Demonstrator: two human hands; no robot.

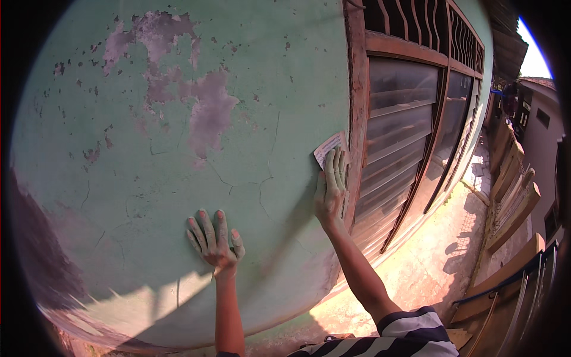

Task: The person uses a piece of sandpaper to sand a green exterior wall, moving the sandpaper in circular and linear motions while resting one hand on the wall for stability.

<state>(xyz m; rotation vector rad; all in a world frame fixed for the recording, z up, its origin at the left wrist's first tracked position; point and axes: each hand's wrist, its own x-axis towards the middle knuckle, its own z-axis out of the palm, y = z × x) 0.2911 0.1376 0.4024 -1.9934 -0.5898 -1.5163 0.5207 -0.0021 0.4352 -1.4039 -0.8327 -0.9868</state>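
A pale green painted wall (285,77) with peeling patches and thin cracks fills most of the view. My right hand (331,189), dusty along the fingers, presses a small sheet of sandpaper (329,147) with a printed backing flat to the wall. The sheet lies close beside the reddish-brown window frame (355,113), and its lower part is hidden under my fingers. Lower and to the left, my left hand (217,243) rests against the wall with its fingers spread and dusty. It holds nothing.
Louvred glass panes (398,113) sit in the frame, below a wavy metal grille (410,24). A sunlit concrete walkway (410,273) runs along the wall's right side. Past it stand a low balustrade (516,202) and, nearer me, several leaning boards and rods (505,309).
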